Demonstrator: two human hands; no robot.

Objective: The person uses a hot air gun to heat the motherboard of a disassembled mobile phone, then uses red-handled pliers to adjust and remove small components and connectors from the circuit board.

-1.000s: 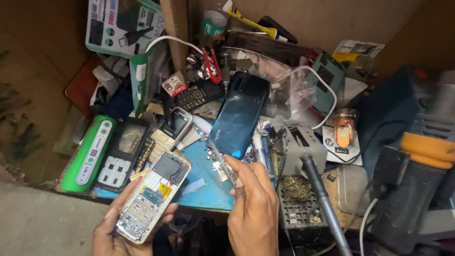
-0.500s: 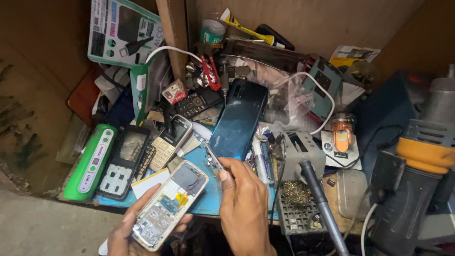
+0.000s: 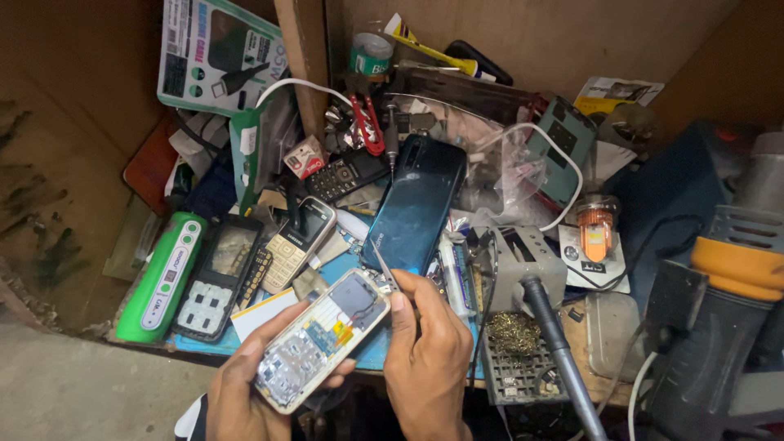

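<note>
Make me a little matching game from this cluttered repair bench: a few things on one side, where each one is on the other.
Things:
1. opened phone
2. tweezers
3. green power bank
4. dark blue smartphone

Places:
A. far left of the bench
B. in the right hand
C. in the left hand
D. face down mid-bench

Pairs: 1-C, 2-B, 3-A, 4-D

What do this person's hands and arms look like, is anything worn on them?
Both hands are bare: no gloves, rings or watch show. The left hand comes up from the bottom edge with a bit of black-and-white cloth at its wrist, perhaps a sleeve or cuff, too cropped to tell. The right hand shows its back and fingers; its wrist is cut off by the frame, so no sleeve can be seen.
</note>
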